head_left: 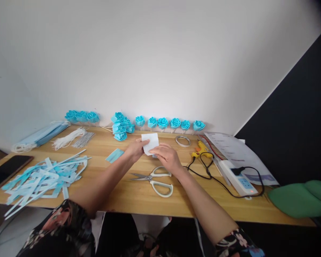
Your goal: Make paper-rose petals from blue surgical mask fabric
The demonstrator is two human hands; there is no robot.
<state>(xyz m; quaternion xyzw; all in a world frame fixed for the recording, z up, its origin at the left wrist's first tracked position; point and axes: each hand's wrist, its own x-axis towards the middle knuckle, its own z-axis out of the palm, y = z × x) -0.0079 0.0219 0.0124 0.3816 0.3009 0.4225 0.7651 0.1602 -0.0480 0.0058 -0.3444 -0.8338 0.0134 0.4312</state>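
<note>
Between my hands is a thin white square piece [151, 142], which looks like mask fabric. My left hand [136, 150] pinches its left edge with the thumb on top. The fingers of my right hand [168, 157] close on its lower right corner. A pair of scissors [149, 177] with white handles lies partly open just below my hands, blades pointing left. To the left of my left hand lies a light blue piece of fabric [115, 155]. Something small and pale under my right fingers is mostly hidden.
Blue fabric roses [162, 123] line the wall. At left are face masks [46, 135], white cords [69, 138], grey strips [83, 139], cut strips [48, 176] and a phone [9, 171]. At right are a wire coil [183, 141], a yellow glue gun [202, 150] and a power strip [238, 178].
</note>
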